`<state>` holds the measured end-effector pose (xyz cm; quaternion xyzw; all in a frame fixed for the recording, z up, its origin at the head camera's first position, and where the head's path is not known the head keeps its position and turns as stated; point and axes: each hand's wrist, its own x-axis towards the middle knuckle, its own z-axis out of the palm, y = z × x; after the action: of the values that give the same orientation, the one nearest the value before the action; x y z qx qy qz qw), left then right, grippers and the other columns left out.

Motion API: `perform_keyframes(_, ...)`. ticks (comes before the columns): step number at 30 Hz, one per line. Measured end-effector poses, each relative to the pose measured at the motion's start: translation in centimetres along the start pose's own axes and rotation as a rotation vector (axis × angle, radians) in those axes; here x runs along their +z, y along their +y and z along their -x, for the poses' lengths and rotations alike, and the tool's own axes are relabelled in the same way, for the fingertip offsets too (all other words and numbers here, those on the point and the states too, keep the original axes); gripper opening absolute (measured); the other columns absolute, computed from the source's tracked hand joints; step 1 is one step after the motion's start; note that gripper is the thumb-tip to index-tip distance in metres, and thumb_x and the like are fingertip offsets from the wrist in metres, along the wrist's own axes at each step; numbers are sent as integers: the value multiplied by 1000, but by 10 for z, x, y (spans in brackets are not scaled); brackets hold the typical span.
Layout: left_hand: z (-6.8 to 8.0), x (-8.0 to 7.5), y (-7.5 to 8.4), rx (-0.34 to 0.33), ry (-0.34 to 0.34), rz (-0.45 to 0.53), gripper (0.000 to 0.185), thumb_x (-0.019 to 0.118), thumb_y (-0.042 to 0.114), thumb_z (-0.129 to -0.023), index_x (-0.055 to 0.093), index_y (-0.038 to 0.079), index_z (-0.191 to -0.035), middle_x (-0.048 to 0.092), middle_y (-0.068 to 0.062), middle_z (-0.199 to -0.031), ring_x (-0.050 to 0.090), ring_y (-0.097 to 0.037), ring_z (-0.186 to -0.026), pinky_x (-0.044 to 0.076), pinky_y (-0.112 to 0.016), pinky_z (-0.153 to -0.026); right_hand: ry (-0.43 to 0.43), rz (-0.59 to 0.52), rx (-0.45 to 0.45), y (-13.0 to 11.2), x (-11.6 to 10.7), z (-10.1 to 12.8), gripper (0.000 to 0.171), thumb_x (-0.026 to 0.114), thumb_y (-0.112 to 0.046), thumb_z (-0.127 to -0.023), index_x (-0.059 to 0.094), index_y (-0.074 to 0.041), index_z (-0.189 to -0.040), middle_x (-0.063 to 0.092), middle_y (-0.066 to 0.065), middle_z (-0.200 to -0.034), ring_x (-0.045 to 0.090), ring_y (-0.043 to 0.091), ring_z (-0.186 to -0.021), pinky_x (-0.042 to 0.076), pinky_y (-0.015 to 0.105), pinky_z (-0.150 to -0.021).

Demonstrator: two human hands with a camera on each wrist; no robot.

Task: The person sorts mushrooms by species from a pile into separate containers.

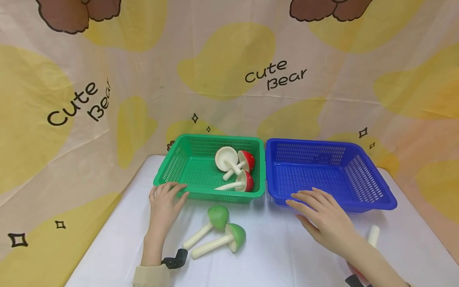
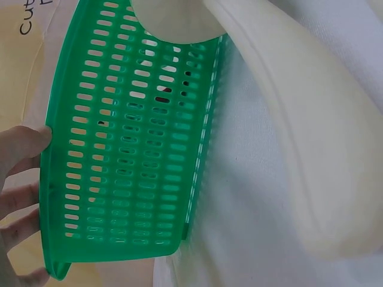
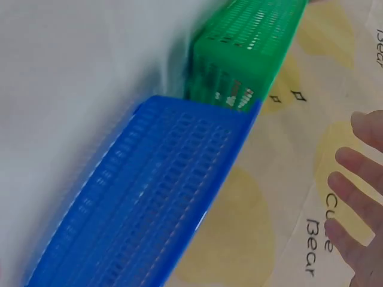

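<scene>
White cloth covers the tabletop (image 1: 279,255), and a yellow-patched curtain (image 1: 229,79) printed "Cute Bear" hangs behind it at twelve o'clock.

Two slotted plastic baskets sit side by side at the far edge, their rims just touching. The blue basket (image 1: 373,199) stands at about one o'clock and holds nothing that I can see. The green basket (image 1: 172,167) stands at about eleven o'clock; inside it, toward its right half, lie a white mushroom (image 1: 226,158) with its cap underside up and two red mushrooms (image 1: 248,160) (image 1: 247,181), stems pointing left.

The right hand (image 1: 324,217) lies flat with fingers straight and spread, palm down, its fingertips at the near left corner of the blue basket; it grips nothing. The left hand (image 1: 165,203) rests at the near left corner of the green basket, fingers loosely bent with the tips on the rim, not closed around it; the left wrist view shows the fingertips (image 2: 24,143) against the rim's edge.

Between the two hands, at six o'clock just in front of the green basket, two green mushrooms (image 1: 218,217) (image 1: 236,236) lie on the cloth, close together, pale stems pointing toward seven o'clock.

A pale stem (image 1: 373,235) shows beside the right forearm at four o'clock.
</scene>
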<state>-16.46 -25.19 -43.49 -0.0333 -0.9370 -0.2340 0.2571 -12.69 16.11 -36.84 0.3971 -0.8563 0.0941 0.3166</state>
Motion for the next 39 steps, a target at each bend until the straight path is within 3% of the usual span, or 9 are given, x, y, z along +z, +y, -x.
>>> perform_keyframes(11,0,0,0,4,2,6,25,74,21,-84,71,14,-108,65,-13,-113,50,-35,-114,19,-64,-111,-4,42,62,10,-14,58,52,25,-40,-105,68,-13,-114,68,6,-109,55,26,-107,8,22,-123)
perform_keyframes(19,0,0,2,9,2,8,24,72,22,-85,71,14,-108,65,-13,-114,49,-35,-115,19,-65,-110,-103,44,207,14,-24,97,61,19,-55,-101,65,-17,-116,66,2,-111,49,22,-107,2,10,-117)
perform_keyframes(23,0,0,2,7,-1,10,24,72,22,-85,71,14,-108,65,-13,-114,49,-35,-115,19,-64,-111,-138,60,258,16,-25,115,40,49,-51,-96,65,-19,-115,66,0,-111,47,19,-106,0,8,-116)
perform_keyframes(25,0,-1,3,7,-3,12,25,72,21,-85,71,14,-109,65,-13,-114,49,-35,-115,19,-64,-110,-172,77,303,15,-25,123,37,71,-41,-83,65,-21,-114,66,-1,-110,48,18,-105,-3,7,-115)
perform_keyframes(27,1,-1,3,6,-4,13,25,72,21,-85,71,13,-109,65,-13,-114,49,-35,-115,19,-64,-111,-230,88,363,14,-26,132,51,83,-32,-68,65,-22,-115,66,-2,-111,50,19,-105,-7,6,-113)
perform_keyframes(30,1,-1,3,9,-2,10,25,72,21,-85,71,13,-109,65,-14,-114,49,-35,-115,19,-64,-111,-412,52,525,12,-26,142,67,87,-34,-62,62,-23,-122,64,1,-120,52,27,-113,-2,34,-125)
perform_keyframes(33,1,-1,2,7,-2,10,25,72,21,-85,70,14,-109,64,-14,-114,49,-35,-115,18,-64,-111,-580,36,657,12,-25,151,76,84,-48,-62,57,-24,-129,60,3,-128,50,33,-118,24,64,-113)
perform_keyframes(35,1,-1,2,6,-4,12,25,72,21,-85,70,14,-109,64,-14,-114,49,-36,-115,18,-64,-111,-646,46,703,12,-24,155,81,82,-56,-61,56,-25,-130,58,2,-130,49,33,-119,37,68,-99)
perform_keyframes(39,1,-1,2,3,-8,12,25,73,21,-85,71,14,-109,64,-13,-115,49,-35,-115,18,-64,-112,-683,86,713,11,-21,163,83,78,-65,-60,56,-26,-130,58,1,-130,50,32,-118,39,68,-96)
